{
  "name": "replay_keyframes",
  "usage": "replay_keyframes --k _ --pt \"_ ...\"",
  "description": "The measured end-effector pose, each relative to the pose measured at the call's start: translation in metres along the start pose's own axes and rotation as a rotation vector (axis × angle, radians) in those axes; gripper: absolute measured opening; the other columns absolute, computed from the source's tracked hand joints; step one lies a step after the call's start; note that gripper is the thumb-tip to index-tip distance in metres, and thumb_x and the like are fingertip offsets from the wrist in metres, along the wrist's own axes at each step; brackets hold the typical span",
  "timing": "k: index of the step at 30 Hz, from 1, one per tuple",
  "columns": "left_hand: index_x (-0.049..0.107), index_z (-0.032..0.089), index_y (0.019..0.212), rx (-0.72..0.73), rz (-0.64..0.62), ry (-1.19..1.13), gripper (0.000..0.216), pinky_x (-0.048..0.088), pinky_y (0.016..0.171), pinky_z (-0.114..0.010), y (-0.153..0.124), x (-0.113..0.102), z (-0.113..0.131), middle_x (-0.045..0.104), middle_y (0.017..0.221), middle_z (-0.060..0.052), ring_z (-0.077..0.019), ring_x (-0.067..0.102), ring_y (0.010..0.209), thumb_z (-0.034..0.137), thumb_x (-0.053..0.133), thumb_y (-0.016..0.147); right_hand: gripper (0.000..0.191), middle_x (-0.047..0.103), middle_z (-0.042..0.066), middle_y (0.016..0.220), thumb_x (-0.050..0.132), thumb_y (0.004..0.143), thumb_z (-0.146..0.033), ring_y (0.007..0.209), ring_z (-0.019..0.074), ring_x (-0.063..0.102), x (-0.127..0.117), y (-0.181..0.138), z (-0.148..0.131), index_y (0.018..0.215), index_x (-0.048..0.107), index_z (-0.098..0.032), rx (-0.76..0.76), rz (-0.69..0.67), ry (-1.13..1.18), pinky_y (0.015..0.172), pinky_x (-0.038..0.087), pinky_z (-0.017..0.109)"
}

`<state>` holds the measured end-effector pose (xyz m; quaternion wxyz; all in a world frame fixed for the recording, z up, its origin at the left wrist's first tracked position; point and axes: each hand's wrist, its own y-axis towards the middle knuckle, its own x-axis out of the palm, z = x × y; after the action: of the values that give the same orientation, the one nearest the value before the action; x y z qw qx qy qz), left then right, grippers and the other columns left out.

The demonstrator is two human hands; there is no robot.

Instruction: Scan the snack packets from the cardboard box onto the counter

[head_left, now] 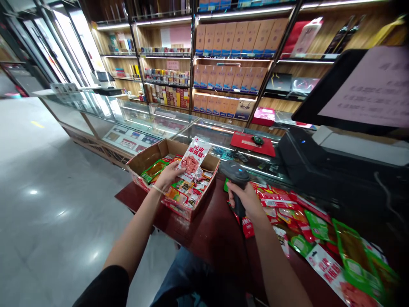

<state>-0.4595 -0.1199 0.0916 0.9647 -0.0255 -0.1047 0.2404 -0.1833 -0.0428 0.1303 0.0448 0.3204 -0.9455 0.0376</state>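
My left hand grips a white snack packet with red lettering and a picture of the food on its front. It holds the packet over an open cardboard box filled with several small snack packets in red, green and white. In my right hand is a black barcode scanner, my fingers wrapped round its handle. A small blue light shows on top of the scanner, whose head points toward the box side. To the right of the scanner lies a spread of red and green snack packets.
The box stands on a dark red table. Behind it runs a glass display counter bearing a red mouse mat with a mouse. A black checkout machine stands at right. Stocked shelves line the wall.
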Motion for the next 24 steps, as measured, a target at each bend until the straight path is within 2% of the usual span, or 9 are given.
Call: replay_keyframes --k 5,7,10,14,16,18,21,24 --pt "0.050 0.018 0.075 0.009 -0.025 -0.146 0.040 0.045 0.048 -0.018 -0.011 0.025 -0.009 0.058 0.062 0.006 -0.0089 0.057 0.051 0.017 0.084 0.054 0.031 0.052 -0.006 0.050 0.071 0.076 -0.044 0.033 0.0084 0.046 0.001 -0.020 0.001 0.072 0.053 -0.019 -0.010 0.033 -0.026 0.034 0.037 0.020" --pt "0.049 0.020 0.081 0.023 -0.042 -0.218 0.044 0.044 0.047 -0.016 -0.018 0.036 -0.008 0.058 0.064 0.008 -0.0076 0.057 0.050 0.011 0.083 0.053 0.032 0.052 -0.006 0.049 0.072 0.075 -0.043 0.033 0.0083 0.046 0.001 -0.027 0.001 0.070 0.052 -0.019 -0.007 0.052 -0.032 0.034 0.037 0.020" --pt "0.052 0.021 0.099 0.002 -0.138 -0.335 0.054 0.051 0.056 -0.021 -0.026 0.056 -0.002 0.065 0.077 0.003 -0.0108 0.063 0.059 0.004 0.079 0.056 0.033 0.052 -0.006 0.049 0.073 0.074 -0.044 0.032 0.0085 0.046 -0.005 -0.032 0.003 0.070 0.052 -0.019 0.012 0.064 -0.041 0.032 0.036 0.020" --pt "0.057 0.014 0.098 -0.109 -0.326 -0.426 0.036 0.055 0.068 -0.027 -0.024 0.079 0.003 0.068 0.082 -0.005 -0.0154 0.067 0.069 0.004 0.071 0.066 0.032 0.054 -0.005 0.049 0.073 0.074 -0.045 0.033 0.0093 0.046 -0.021 -0.037 0.007 0.072 0.055 -0.019 0.006 0.105 -0.027 0.032 0.037 0.020" --pt "0.058 0.014 0.094 -0.160 -0.375 -0.449 0.027 0.055 0.065 -0.027 -0.016 0.088 0.003 0.067 0.078 -0.004 -0.0149 0.066 0.066 0.003 0.065 0.069 0.031 0.054 -0.005 0.049 0.073 0.075 -0.045 0.032 0.0095 0.046 -0.031 -0.040 0.009 0.073 0.056 -0.019 0.005 0.132 -0.021 0.032 0.037 0.021" --pt "0.057 0.014 0.089 -0.200 -0.400 -0.476 0.020 0.052 0.054 -0.022 -0.004 0.097 0.003 0.063 0.070 -0.001 -0.0123 0.062 0.058 0.004 0.060 0.072 0.031 0.054 -0.004 0.049 0.073 0.075 -0.044 0.032 0.0094 0.046 -0.040 -0.044 0.010 0.075 0.057 -0.018 0.005 0.156 -0.026 0.032 0.037 0.020" --pt "0.053 0.016 0.079 -0.297 -0.453 -0.561 0.006 0.036 0.037 -0.015 0.013 0.109 0.004 0.052 0.060 0.002 -0.0070 0.048 0.043 0.019 0.058 0.081 0.031 0.055 -0.004 0.049 0.073 0.075 -0.045 0.032 0.0090 0.046 -0.051 -0.050 0.010 0.073 0.057 -0.018 0.006 0.195 -0.035 0.033 0.036 0.020" --pt "0.053 0.016 0.078 -0.451 -0.574 -0.643 0.039 0.028 0.034 -0.014 0.021 0.116 0.009 0.052 0.063 0.000 -0.0064 0.041 0.043 0.055 0.055 0.084 0.033 0.053 -0.004 0.048 0.073 0.075 -0.045 0.032 0.0088 0.046 -0.058 -0.056 0.010 0.067 0.056 -0.018 0.016 0.239 -0.036 0.032 0.036 0.020"
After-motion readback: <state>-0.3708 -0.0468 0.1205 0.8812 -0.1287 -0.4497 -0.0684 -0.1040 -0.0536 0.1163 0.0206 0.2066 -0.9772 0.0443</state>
